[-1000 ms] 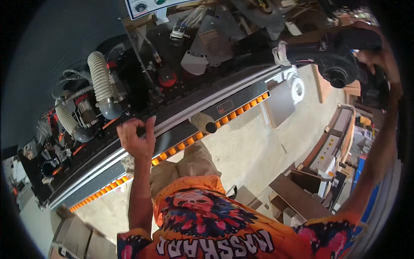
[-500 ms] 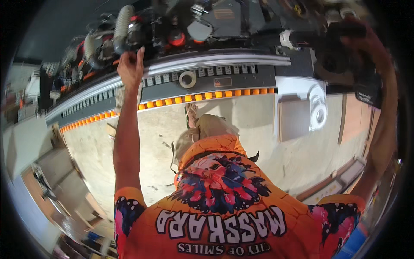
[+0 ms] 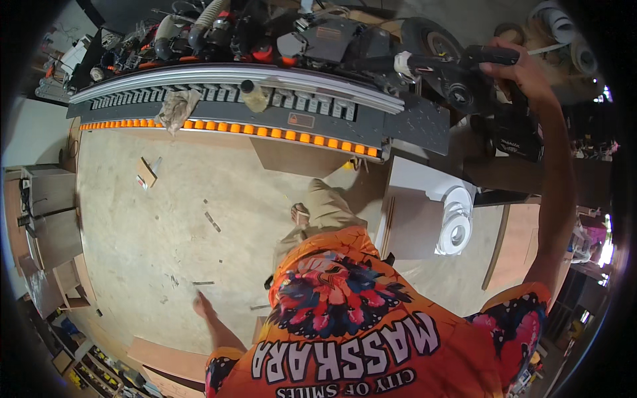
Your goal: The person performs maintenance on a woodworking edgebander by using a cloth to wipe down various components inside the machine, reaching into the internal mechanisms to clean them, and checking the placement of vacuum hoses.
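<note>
My right hand point(image 3: 524, 69) is closed around the handle of a black cordless blower point(image 3: 458, 96), out at the far right. The blower's long dark nozzle, with a white wrap point(image 3: 403, 65) on it, points left over the end of a long machine point(image 3: 279, 123). A battery pack point(image 3: 521, 142) hangs below the grip. Low on the left, my left hand point(image 3: 204, 306) hangs beside my body above the floor, away from the machine. Its fingers are foreshortened and too small to read. On the machine's ledge are a crumpled cloth point(image 3: 178, 109) and a dark-capped bottle point(image 3: 254, 97).
Orange blocks point(image 3: 262, 131) line the machine's near edge. Ribbed hoses point(image 3: 209, 21) and motor units crowd its far side. White rolls point(image 3: 456, 229) lie on a panel point(image 3: 415, 219) at right. Scraps point(image 3: 212, 222) and a small wooden piece point(image 3: 147, 172) litter the floor.
My left hand has left the hose area on the machine and dropped to my side. The view has shifted, showing more floor at left. My right hand still holds the blower.
</note>
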Available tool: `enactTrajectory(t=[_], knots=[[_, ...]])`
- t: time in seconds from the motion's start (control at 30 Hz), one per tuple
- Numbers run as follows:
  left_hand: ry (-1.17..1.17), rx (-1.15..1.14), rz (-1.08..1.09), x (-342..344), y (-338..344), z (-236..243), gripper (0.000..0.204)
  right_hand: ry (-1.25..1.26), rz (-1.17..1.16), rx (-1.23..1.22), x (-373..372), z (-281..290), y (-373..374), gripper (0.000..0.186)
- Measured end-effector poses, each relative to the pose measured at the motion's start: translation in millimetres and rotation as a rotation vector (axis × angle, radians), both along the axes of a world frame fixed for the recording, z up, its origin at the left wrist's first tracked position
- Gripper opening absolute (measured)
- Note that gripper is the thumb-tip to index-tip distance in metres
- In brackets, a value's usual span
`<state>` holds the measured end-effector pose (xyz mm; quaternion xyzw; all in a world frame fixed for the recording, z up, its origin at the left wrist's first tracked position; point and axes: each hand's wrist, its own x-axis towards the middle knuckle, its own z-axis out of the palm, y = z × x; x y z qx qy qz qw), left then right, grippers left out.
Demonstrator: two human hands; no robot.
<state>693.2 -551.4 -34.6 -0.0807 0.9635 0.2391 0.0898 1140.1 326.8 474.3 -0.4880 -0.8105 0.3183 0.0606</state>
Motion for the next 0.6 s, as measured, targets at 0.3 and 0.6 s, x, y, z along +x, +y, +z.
enactTrajectory(t=[0.3, 0.6], knots=[[-0.910, 0.314, 0.238, 261.6, 150.0, -24.2, 0.031, 0.287, -0.090, -0.227, 116.3, 1.4, -52.8, 0.040], [0.308, 0.218, -1.229, 227.9, 597.0, 96.8, 0.049, 0.132, -0.554, -0.334, 304.5, -80.1, -83.6, 0.042]])
